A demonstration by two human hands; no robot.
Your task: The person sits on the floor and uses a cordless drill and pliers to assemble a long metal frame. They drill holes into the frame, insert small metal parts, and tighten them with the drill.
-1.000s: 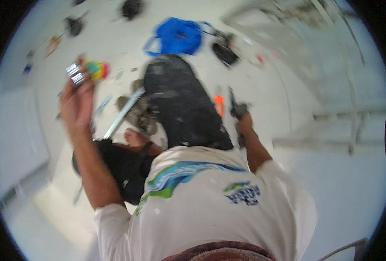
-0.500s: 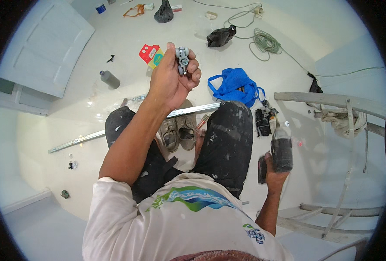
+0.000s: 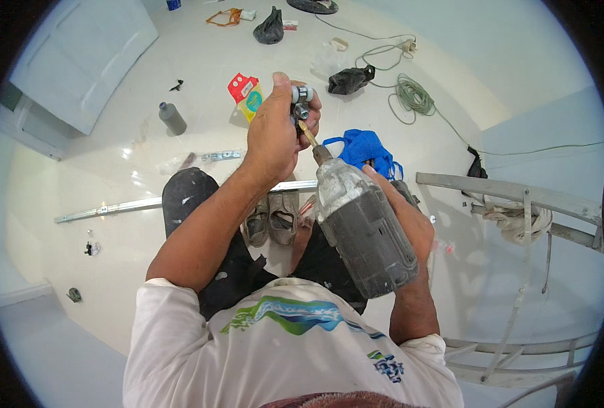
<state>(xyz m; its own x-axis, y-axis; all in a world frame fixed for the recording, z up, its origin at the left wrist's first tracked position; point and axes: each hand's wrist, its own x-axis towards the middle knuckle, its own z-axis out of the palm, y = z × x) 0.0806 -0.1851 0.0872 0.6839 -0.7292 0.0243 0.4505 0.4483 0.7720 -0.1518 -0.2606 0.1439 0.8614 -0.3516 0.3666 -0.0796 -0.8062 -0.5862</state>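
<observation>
My left hand (image 3: 269,139) is raised above my knees, its fingers closed around a small metal roller trolley (image 3: 301,95) with pale wheels. In my right hand (image 3: 411,214) is a grey and black cordless impact driver (image 3: 366,224), tilted up toward the left. Its brass-coloured bit (image 3: 308,134) points at the trolley's lower end; whether it touches cannot be made out. The driver's body hides most of my right fingers and its handle. Below my hands, a long metal rail (image 3: 132,205) lies across in front of my legs, behind a pair of worn shoes (image 3: 283,216).
A blue cloth bag (image 3: 366,151) lies just beyond the driver. Farther off are a black plastic bag (image 3: 351,80), a coiled green cable (image 3: 414,98), a red and yellow package (image 3: 245,95) and a grey bottle (image 3: 172,120). A ladder (image 3: 506,194) lies to the right.
My right hand has brought the driver from low on the right up to the trolley. My left hand has turned the trolley and shifted slightly right.
</observation>
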